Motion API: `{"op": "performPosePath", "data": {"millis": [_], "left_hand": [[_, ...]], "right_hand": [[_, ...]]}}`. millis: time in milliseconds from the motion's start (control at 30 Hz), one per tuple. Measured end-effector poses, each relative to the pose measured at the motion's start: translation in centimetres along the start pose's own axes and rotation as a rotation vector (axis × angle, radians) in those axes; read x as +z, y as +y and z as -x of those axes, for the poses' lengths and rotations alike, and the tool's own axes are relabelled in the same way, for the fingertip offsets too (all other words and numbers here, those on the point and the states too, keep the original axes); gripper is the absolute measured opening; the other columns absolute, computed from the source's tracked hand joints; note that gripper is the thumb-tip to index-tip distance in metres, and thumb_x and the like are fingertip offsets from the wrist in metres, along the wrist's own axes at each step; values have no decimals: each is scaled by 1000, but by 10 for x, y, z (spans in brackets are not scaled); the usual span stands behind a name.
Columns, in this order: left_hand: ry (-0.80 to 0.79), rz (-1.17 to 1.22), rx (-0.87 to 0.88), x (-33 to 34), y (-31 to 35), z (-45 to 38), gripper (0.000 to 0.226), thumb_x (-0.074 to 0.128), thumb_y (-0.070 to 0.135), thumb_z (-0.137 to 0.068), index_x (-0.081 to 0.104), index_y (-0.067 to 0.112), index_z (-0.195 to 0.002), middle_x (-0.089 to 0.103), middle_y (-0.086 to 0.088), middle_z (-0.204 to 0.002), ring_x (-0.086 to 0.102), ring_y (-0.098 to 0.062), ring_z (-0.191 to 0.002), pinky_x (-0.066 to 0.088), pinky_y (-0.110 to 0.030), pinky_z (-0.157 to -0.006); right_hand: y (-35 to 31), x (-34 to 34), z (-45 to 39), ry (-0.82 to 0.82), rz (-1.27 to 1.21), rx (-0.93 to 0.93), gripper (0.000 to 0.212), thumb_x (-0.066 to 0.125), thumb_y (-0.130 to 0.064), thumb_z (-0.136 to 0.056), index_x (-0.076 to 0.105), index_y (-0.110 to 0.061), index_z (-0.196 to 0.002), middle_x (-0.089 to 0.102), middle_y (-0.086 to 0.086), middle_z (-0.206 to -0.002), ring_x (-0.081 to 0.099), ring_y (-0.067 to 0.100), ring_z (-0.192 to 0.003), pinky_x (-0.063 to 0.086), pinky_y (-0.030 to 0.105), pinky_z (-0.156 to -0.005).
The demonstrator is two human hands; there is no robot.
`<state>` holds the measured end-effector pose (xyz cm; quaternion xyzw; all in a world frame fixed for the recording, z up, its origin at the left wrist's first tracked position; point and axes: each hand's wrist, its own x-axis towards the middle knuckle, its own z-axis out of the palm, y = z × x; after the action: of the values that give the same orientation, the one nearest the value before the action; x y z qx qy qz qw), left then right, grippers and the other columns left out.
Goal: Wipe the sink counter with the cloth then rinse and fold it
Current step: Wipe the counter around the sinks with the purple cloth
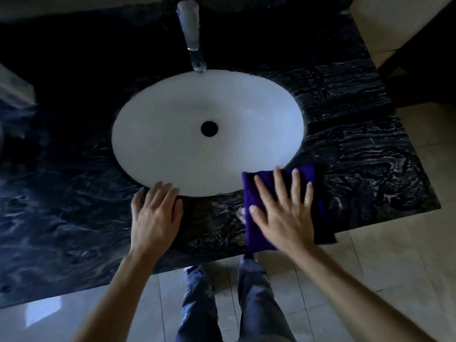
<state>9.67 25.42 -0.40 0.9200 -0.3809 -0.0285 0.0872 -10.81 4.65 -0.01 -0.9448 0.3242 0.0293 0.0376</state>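
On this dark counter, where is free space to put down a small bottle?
The dark marble counter lies bare right of the white oval basin, beyond the purple cloth. Left of the basin it looks bare too, though dim. The front strip is crowded: the right hand presses flat on the cloth, and the left hand rests at the basin's rim.

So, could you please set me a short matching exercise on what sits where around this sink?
Things:
1. cloth
2. left hand
3. tap
4. drain hole

Places:
A. middle of the basin
B. behind the basin
C. bare on the counter by the basin's near rim
D. under the right hand

Pairs: 1-D, 2-C, 3-B, 4-A
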Motion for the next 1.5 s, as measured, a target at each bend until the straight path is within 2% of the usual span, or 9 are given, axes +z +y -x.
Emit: {"op": "performPosePath", "data": {"millis": [233,367,533,667,933,1033,1267,1367,1500], "left_hand": [[7,116,78,-1,-14,6,42,33,22,-100,63,4,-124,66,-12,-129,53,-31,-134,33,-50,-117],[16,90,74,-1,-13,5,38,40,25,-100,64,6,-123,67,-11,-127,54,-30,-132,33,-49,-118],[18,79,52,-1,-11,6,38,37,27,-103,62,7,-123,66,-9,-126,52,-28,-131,30,-47,-119],[28,78,5,0,-5,6,38,37,30,-102,62,7,-120,65,-11,-126,52,-29,-129,27,-45,-120],[15,156,-1,-2,-7,6,49,23,30,-104,63,9,-122,66,-8,-128,52,-26,-132,29,-45,-119],[24,152,24,0,-10,6,50,22,29,-104,63,8,-124,65,-8,-129,52,-26,-133,30,-47,-119],[46,161,-8,-1,-6,5,43,27,31,-103,62,11,-120,65,-6,-125,53,-25,-129,29,-45,-118],[42,177,-41,0,-5,4,41,30,34,-103,61,13,-117,65,-5,-124,53,-25,-127,29,-44,-118],[40,191,-29,-1,-6,5,40,30,34,-103,61,13,-117,65,-5,-124,54,-25,-127,30,-45,-117]], "right_hand": [[-152,8,17,-43,-94,-171,68,44,-60,-94,36,-32,-156,19,7,-170,14,43,-155,13,70,-118],[-93,10,12,30,-87,-200,57,42,-61,-98,44,-40,-151,32,3,-166,28,37,-152,19,65,-119],[51,-1,-15,-31,26,218,62,28,-65,-97,41,-40,-152,27,4,-168,24,38,-153,19,66,-119],[42,-5,-21,-70,-8,405,68,21,-66,-94,30,-41,-157,15,5,-171,12,44,-155,13,72,-118],[-150,11,36,-8,-121,-150,57,46,-61,-94,40,-49,-149,23,2,-169,12,42,-156,13,69,-119],[-101,12,20,-10,-91,-264,54,40,-66,-97,37,-54,-149,24,-2,-169,18,37,-155,14,65,-120],[55,-1,-32,-66,13,253,63,20,-69,-96,28,-49,-155,13,2,-171,11,38,-156,14,67,-120],[6,2,-20,-36,-19,366,63,25,-65,-95,30,-45,-155,15,9,-171,11,46,-154,14,72,-117],[-121,10,20,36,-65,51,58,45,-59,-94,42,-45,-150,31,9,-166,19,48,-152,14,71,-117]]}}
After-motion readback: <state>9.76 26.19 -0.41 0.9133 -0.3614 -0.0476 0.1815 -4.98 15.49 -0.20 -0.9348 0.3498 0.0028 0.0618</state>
